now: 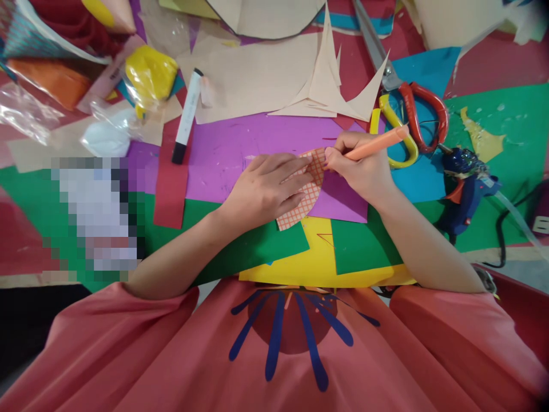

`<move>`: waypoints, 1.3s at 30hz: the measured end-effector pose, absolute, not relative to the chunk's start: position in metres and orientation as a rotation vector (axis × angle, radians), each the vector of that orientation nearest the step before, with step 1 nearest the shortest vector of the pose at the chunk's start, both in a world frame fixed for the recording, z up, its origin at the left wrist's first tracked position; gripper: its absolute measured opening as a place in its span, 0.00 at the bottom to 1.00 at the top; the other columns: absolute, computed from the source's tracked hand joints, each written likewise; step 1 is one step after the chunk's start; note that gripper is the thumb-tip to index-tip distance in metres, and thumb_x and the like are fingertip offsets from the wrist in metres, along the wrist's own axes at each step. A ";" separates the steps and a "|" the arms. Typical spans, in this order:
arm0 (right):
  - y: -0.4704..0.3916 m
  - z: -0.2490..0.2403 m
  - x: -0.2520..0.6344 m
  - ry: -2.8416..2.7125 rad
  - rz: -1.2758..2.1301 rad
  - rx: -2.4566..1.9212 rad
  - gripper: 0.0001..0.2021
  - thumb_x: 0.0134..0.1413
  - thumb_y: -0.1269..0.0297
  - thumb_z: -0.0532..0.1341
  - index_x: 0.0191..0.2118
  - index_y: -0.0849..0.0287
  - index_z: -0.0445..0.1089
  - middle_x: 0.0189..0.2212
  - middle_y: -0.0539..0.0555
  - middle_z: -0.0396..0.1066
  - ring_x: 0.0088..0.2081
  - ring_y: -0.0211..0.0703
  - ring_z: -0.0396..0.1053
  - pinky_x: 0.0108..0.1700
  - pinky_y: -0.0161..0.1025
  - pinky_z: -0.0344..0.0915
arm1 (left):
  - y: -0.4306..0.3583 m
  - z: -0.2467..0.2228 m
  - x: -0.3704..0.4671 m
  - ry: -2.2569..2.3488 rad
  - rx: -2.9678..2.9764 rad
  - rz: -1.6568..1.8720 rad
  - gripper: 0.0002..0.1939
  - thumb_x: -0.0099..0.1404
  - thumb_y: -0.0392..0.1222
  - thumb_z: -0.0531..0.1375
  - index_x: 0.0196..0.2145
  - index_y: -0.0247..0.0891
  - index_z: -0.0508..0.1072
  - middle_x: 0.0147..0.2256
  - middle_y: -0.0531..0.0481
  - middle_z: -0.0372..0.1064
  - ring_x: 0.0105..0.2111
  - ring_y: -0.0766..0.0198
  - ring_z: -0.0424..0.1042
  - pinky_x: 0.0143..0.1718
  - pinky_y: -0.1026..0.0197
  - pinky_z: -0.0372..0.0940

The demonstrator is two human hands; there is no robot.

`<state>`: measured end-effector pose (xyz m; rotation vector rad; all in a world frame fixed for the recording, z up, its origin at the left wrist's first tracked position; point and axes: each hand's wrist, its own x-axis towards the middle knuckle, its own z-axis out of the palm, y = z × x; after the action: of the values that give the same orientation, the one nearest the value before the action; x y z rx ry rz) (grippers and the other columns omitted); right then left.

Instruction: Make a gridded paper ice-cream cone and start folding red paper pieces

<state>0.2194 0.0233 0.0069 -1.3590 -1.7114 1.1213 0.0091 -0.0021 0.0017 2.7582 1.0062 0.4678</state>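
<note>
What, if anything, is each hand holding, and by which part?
The right hand grips an orange marker near its writing end; the left hand rests on the checked paper, with no grip visible.

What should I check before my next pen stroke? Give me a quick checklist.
1. Left hand on the grid-patterned piece: ok, fingers lie across it.
2. Orange marker held in the right hand: ok.
3. Marker tip on the piece: cannot tell, fingers hide it.
4. Scissors well away from the right hand: not ok, handles lie close by.
5. Glue gun cool: cannot tell.
</note>
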 end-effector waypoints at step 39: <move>0.021 0.011 0.219 -1.617 1.025 -1.410 0.19 0.56 0.56 0.63 0.20 0.56 0.60 0.16 0.45 0.60 0.21 0.33 0.60 0.25 0.35 0.58 | -0.005 0.004 0.010 0.917 2.825 0.500 0.14 0.69 0.41 0.53 0.50 0.41 0.71 0.52 0.45 0.74 0.48 0.56 0.74 0.42 0.55 0.68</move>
<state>0.2185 0.0210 0.0114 -1.4097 -1.6170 1.0245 0.0100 -0.0048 0.0038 2.8252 0.9167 0.5003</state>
